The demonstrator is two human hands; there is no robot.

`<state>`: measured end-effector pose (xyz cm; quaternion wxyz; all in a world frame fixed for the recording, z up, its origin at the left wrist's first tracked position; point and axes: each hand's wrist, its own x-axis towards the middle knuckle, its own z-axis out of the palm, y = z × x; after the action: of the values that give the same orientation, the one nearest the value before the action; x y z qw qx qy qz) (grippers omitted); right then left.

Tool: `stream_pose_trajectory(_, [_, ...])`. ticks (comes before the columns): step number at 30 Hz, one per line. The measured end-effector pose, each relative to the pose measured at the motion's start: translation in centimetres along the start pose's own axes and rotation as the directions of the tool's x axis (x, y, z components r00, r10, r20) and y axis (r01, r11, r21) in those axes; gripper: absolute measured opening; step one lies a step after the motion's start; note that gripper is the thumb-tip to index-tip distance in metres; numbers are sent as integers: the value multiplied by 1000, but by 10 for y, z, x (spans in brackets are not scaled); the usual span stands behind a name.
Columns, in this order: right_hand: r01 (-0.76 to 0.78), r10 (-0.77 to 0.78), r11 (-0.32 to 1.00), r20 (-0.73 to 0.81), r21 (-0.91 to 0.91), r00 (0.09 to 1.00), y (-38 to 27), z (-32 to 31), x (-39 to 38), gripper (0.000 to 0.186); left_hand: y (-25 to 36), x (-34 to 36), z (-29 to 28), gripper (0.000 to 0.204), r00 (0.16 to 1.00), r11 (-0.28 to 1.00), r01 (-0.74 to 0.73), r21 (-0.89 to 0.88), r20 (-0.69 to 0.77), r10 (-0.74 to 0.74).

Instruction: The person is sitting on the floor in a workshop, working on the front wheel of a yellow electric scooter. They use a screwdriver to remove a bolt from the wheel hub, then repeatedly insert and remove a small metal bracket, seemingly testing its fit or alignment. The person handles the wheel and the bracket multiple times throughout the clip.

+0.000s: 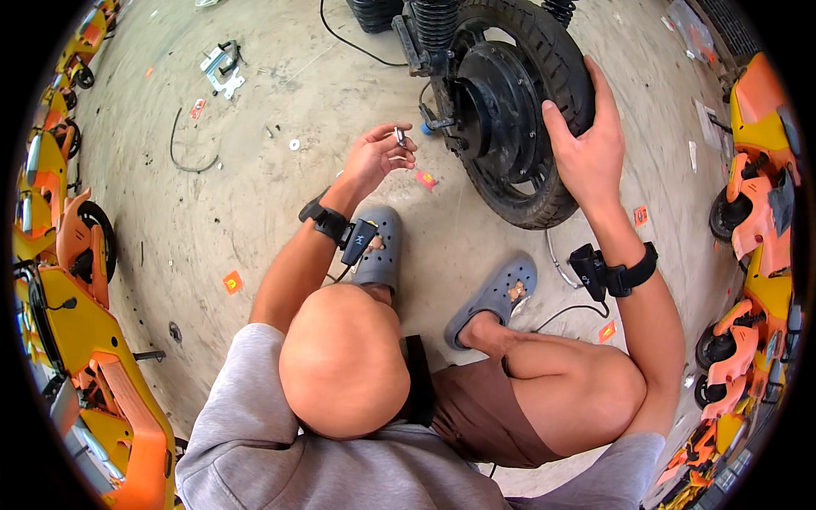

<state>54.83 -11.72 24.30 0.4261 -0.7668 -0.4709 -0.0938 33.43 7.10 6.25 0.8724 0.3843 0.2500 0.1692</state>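
Note:
In front of me to the right, a black wheel (531,212) with a large dark hub motor (503,106) stands upright under a black coil-spring shock absorber (435,24). My right hand (586,153) grips the tyre from its right side, thumb on the sidewall and fingers over the tread. Left of the wheel, apart from it, my left hand (378,161) is raised with curled fingers around a small silver metal piece (400,136), whose exact kind is too small to make out. A blue-tipped part (427,129) sits by the hub, near the left fingertips.
On the concrete floor lie a metal bracket (223,76), a bent black cable (183,157), a white washer (294,144) and several orange tags (232,282). Yellow-and-orange scooters line the left (93,340) and right (756,204) sides. A thin black cord (361,53) runs toward the wheel.

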Motion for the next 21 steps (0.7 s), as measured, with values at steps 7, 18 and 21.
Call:
stream_pose_trajectory(7, [14,-14,1000,-11,10,1000,2,4,2,63,7,1,26,16,997,993,82,-80,14,-81])
stream_pose_trajectory(18, [-91,94,987,-12,130,996,-2,0,5,63,5,13,55,27,998,968,57,242,-25,-53])
stream_pose_trajectory(21, [-52,58,990,-35,134,998,2,2,4,62,-2,14,57,27,999,966,-12,257,-29,20])
